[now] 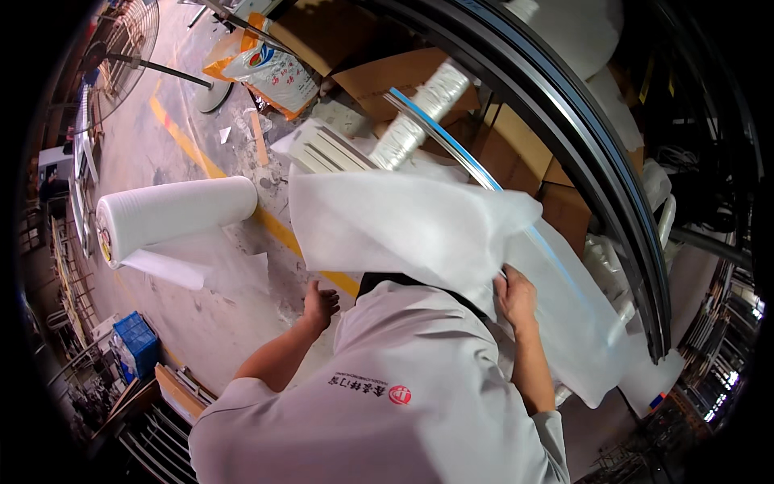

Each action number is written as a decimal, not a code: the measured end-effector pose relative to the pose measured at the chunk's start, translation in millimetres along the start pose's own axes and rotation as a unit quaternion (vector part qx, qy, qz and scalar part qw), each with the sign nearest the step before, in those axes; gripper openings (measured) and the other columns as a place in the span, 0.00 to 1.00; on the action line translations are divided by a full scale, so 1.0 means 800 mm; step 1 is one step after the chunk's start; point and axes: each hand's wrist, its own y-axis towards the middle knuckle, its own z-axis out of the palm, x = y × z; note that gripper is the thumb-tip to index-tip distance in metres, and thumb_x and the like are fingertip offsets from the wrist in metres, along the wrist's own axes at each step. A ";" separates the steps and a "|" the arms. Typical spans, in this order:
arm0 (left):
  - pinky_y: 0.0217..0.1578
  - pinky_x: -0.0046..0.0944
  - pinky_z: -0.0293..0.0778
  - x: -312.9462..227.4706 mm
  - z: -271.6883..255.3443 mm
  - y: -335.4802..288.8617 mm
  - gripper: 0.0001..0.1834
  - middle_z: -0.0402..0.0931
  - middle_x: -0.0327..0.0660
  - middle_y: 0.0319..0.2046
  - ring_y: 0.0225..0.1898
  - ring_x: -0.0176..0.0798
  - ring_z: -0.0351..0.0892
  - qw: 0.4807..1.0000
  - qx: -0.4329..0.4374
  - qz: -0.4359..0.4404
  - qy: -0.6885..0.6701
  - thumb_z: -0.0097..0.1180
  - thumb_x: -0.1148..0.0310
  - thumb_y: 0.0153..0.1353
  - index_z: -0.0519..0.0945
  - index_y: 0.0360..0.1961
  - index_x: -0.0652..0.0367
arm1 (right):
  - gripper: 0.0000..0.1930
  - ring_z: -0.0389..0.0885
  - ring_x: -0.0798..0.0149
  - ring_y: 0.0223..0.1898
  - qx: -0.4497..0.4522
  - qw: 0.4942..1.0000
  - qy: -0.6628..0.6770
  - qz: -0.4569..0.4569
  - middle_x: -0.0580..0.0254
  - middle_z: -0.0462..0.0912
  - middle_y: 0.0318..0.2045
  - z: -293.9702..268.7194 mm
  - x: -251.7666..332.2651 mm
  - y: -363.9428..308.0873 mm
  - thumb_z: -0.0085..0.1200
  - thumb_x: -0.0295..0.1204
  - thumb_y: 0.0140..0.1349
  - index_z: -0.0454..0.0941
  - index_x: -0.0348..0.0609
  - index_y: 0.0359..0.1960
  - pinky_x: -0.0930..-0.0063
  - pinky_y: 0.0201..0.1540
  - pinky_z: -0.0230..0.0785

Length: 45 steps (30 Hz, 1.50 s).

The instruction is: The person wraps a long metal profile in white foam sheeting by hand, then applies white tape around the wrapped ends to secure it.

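A white translucent foam sheet spreads in front of my body, draped over a long metal profile with a blue strip along it. My right hand pinches the sheet's near edge between thumb and fingers. More of the white sheeting runs on to the lower right, and a blue line shows through it. My left hand hangs left of the sheet, thumb apart and fingers loosely bent, with nothing in it.
A large roll of white foam lies on the floor at left, its loose end trailing. Dark curved-looking frame bars cross the right side. Cardboard boxes, a film-wrapped bundle, a printed sack, a fan base and a blue crate stand around.
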 end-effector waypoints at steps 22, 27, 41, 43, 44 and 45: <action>0.45 0.49 0.80 -0.530 0.139 -0.127 0.16 0.81 0.46 0.40 0.42 0.48 0.83 0.741 0.168 0.612 0.218 0.52 0.66 0.69 0.76 0.53 0.66 | 0.13 0.81 0.36 0.33 0.010 1.000 -0.024 -0.012 0.43 0.84 0.29 0.032 -0.028 -0.003 0.53 0.37 0.69 0.82 0.39 0.35 0.50 0.37 0.74; 0.42 0.41 0.75 -0.676 0.258 0.046 0.20 0.80 0.46 0.40 0.39 0.45 0.79 0.889 0.100 0.439 -0.082 0.50 0.70 0.69 0.74 0.58 0.68 | 0.19 0.83 0.39 0.45 0.099 0.991 0.027 0.080 0.44 0.85 0.42 -0.002 0.013 0.018 0.51 0.44 0.72 0.83 0.42 0.49 0.54 0.48 0.75; 0.59 0.51 0.71 -0.402 0.086 -0.045 0.44 0.74 0.65 0.56 0.57 0.63 0.75 0.594 -0.113 0.518 0.605 0.69 0.57 0.52 0.67 0.65 0.73 | 0.28 0.79 0.36 0.56 0.135 0.989 0.039 0.037 0.36 0.81 0.54 -0.024 0.079 0.062 0.57 0.45 0.68 0.77 0.32 0.58 0.54 0.59 0.71; 0.54 0.53 0.74 -0.411 0.074 -0.011 0.35 0.79 0.66 0.48 0.52 0.64 0.79 0.640 -0.077 0.371 0.668 0.66 0.56 0.53 0.77 0.55 0.73 | 0.29 0.77 0.39 0.59 0.147 0.988 0.053 0.011 0.38 0.80 0.57 -0.024 0.120 0.094 0.58 0.47 0.67 0.76 0.36 0.61 0.55 0.62 0.70; 0.52 0.54 0.75 -0.428 0.068 0.013 0.32 0.81 0.66 0.45 0.50 0.64 0.80 0.651 -0.061 0.296 0.696 0.65 0.56 0.53 0.80 0.51 0.73 | 0.29 0.77 0.39 0.59 0.140 0.989 0.055 -0.005 0.38 0.80 0.56 -0.014 0.131 0.104 0.57 0.46 0.68 0.76 0.35 0.60 0.55 0.61 0.70; 0.50 0.54 0.76 -0.450 0.062 0.031 0.26 0.82 0.64 0.42 0.47 0.63 0.82 0.630 -0.051 0.368 0.682 0.64 0.58 0.54 0.82 0.45 0.72 | 0.28 0.77 0.39 0.59 0.132 0.989 0.057 -0.020 0.38 0.80 0.56 -0.004 0.140 0.113 0.57 0.46 0.68 0.76 0.35 0.60 0.55 0.61 0.71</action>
